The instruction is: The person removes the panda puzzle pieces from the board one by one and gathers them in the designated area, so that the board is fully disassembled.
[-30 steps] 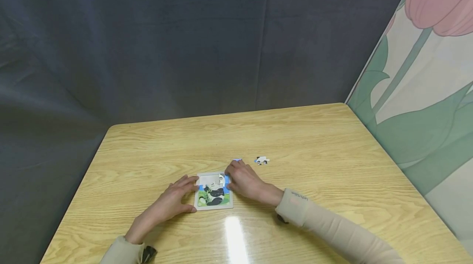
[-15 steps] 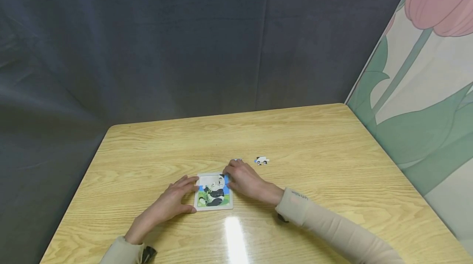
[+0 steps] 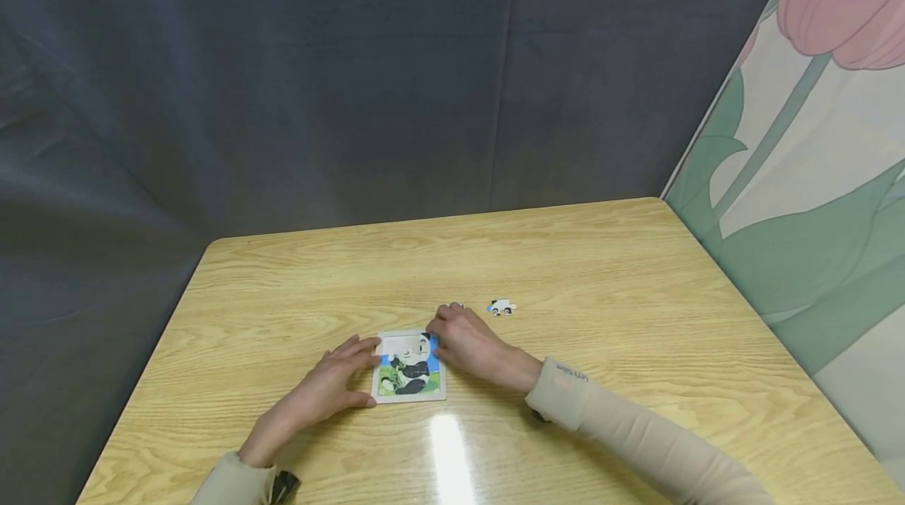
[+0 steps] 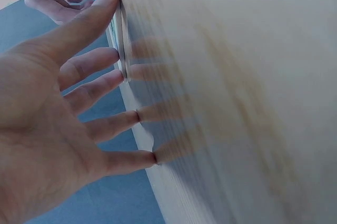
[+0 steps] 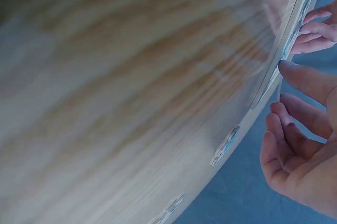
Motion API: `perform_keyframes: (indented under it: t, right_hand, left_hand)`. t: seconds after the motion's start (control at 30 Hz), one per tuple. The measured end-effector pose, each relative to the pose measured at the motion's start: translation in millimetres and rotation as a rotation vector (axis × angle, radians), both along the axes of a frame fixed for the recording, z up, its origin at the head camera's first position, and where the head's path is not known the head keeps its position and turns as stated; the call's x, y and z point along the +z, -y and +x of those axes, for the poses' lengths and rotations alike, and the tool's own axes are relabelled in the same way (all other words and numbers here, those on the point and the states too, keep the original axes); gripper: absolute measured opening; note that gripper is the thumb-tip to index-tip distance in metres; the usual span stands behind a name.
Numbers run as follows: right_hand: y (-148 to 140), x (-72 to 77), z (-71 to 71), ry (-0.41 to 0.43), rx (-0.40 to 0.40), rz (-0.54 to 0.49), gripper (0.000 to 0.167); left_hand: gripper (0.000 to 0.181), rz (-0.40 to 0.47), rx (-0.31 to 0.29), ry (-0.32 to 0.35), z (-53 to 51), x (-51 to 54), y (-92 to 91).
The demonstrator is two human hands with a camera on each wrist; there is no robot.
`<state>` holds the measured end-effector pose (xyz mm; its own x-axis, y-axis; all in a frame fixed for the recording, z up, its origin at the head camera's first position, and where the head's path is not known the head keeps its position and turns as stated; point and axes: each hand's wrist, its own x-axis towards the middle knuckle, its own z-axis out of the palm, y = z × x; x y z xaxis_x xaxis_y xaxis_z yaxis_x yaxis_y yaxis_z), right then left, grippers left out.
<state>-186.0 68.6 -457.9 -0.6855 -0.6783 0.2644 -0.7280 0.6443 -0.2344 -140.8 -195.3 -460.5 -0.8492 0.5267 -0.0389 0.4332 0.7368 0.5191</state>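
Note:
A panda jigsaw puzzle (image 3: pixel 413 375) lies in a square pale tray (image 3: pixel 410 400), with bare tray showing at its upper left. Left of it, my left hand (image 3: pixel 328 383) rests its straight fingertips and thumb against the tray's side; the left wrist view shows the fingers (image 4: pixel 87 129) spread at the table. My right hand (image 3: pixel 470 344) is at the tray's upper right corner. Between its thumb and index finger it pinches a thin puzzle piece (image 5: pixel 280 88), seen edge-on in the right wrist view; in the head view, a panda-face piece (image 3: pixel 424 344) sits at those fingertips.
A loose white, black and blue puzzle piece (image 3: pixel 502 307) lies beyond the right hand on the wooden table (image 3: pixel 601 277). Another piece (image 3: pixel 458 304) is mostly hidden behind that hand. A dark curtain (image 3: pixel 353 96) hangs behind the table's far edge.
The piece in my right hand has come down flatter over the puzzle's upper right, and more of the panda's face shows. My left hand has stayed still.

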Motion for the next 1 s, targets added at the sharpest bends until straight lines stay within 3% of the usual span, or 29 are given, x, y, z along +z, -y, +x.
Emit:
perform_keyframes:
  t: [0.4, 1.0]
  right_hand:
    - [0, 0.4, 0.8, -0.044, -0.012, 0.027, 0.029]
    - [-21, 3.9, -5.0, 0.010, 0.005, -0.128, 0.028]
  left_hand:
    - [0.058, 0.008, -0.007, -0.004, 0.8, -0.8, 0.2]
    - [0.059, 0.003, -0.005, -0.009, 0.4, 0.4, 0.1]
